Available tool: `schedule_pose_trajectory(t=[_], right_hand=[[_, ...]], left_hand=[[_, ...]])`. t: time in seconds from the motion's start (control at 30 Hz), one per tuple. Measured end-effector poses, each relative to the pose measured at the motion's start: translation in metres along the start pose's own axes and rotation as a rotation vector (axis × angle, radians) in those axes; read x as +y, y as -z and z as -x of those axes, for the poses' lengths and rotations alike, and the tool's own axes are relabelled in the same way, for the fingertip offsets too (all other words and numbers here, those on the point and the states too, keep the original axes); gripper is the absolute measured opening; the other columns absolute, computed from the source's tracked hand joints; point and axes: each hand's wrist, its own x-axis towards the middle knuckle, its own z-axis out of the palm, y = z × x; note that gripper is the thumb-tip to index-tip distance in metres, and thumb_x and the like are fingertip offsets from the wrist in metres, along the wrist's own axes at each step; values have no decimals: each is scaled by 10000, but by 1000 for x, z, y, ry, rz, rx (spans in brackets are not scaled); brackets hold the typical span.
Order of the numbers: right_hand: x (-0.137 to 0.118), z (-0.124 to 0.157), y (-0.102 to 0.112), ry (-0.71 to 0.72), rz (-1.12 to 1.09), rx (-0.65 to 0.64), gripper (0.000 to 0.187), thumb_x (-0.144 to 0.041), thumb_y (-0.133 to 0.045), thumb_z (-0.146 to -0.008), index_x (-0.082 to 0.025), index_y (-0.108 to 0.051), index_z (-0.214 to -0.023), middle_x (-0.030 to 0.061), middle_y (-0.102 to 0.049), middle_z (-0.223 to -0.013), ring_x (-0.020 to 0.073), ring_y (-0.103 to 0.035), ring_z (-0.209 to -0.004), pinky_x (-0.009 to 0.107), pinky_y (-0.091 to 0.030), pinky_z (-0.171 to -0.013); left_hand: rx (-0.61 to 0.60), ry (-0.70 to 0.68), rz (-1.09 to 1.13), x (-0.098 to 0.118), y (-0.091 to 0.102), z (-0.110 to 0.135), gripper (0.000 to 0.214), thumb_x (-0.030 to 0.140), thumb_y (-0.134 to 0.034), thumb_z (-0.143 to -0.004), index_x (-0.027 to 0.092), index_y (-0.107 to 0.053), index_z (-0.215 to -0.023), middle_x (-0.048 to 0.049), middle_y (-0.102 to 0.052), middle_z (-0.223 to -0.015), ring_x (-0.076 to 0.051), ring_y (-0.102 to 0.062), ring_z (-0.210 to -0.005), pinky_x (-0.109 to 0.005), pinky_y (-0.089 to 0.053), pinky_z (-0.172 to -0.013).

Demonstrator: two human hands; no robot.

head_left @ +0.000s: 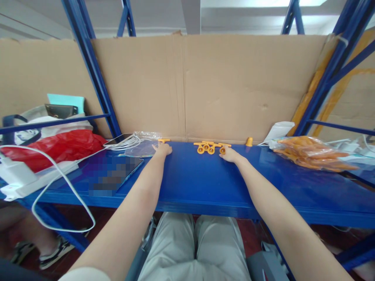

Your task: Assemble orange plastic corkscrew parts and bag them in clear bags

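Observation:
My left hand (pixel 163 148) is at the back of the blue shelf, its fingers closed around a small orange T-shaped plastic piece (pixel 164 140); one finger sticks out to the side. Farther right, my right hand (pixel 230 154) pinches another orange piece (pixel 223 150) with a round hollow end facing me. Directly beside it stands a row of several similar orange pieces (pixel 206 147), hollow ends forward and crossbars behind. A single orange cone-like piece (pixel 249 141) stands apart, right of my right hand.
A clear bag of orange parts (pixel 312 152) lies at the right. At the left are a coiled white cable (pixel 129 141), a flat blurred-out object (pixel 117 177), a red bag (pixel 58 146) and a white power strip (pixel 41 181). A cardboard wall (pixel 234 86) closes the back, between blue posts (pixel 93 74).

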Motion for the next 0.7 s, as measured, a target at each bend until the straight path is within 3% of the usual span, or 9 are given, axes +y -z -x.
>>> schedule_pose_trajectory(t=[0.13, 0.27, 0.4, 0.7], right_hand=[[-9, 8, 7, -55, -6, -61, 673, -410, -535, -893, -181, -322, -1489, 183, -479, -1458, 305, -471, -1336, 442, -396, -1052], [-11, 11, 9, -58, -4, -61, 646, -414, -540, -892, -196, -352, -1470, 169, -498, -1443, 288, -495, -1316, 421, -408, -1044], [-10, 11, 9, -39, -1, -44, 610, -417, -565, -879, -223, -402, -1434, 154, -531, -1414, 278, -526, -1285, 407, -426, -1024], [-17, 18, 15, -53, 12, -75, 598, -388, -517, -904, -171, -381, -1444, 188, -515, -1425, 298, -510, -1302, 429, -417, -1036]], left_hand=[[12, -63, -48, 8, 3, 2, 549, 317, -327, -942, 76, -514, -1399, -211, -381, -1521, -353, -295, -1441, -599, -219, -1152], [18, -132, -59, 19, 5, 5, 520, 307, -327, -950, 88, -554, -1363, -209, -474, -1460, -344, -404, -1381, -560, -288, -1136], [20, -216, -44, 30, 4, 9, 489, 299, -336, -954, 109, -580, -1333, -200, -515, -1428, -321, -437, -1361, -503, -339, -1121], [31, -343, -11, 60, 3, 24, 462, 229, -390, -902, 96, -619, -1281, -206, -534, -1401, -303, -491, -1316, -412, -408, -1079]])
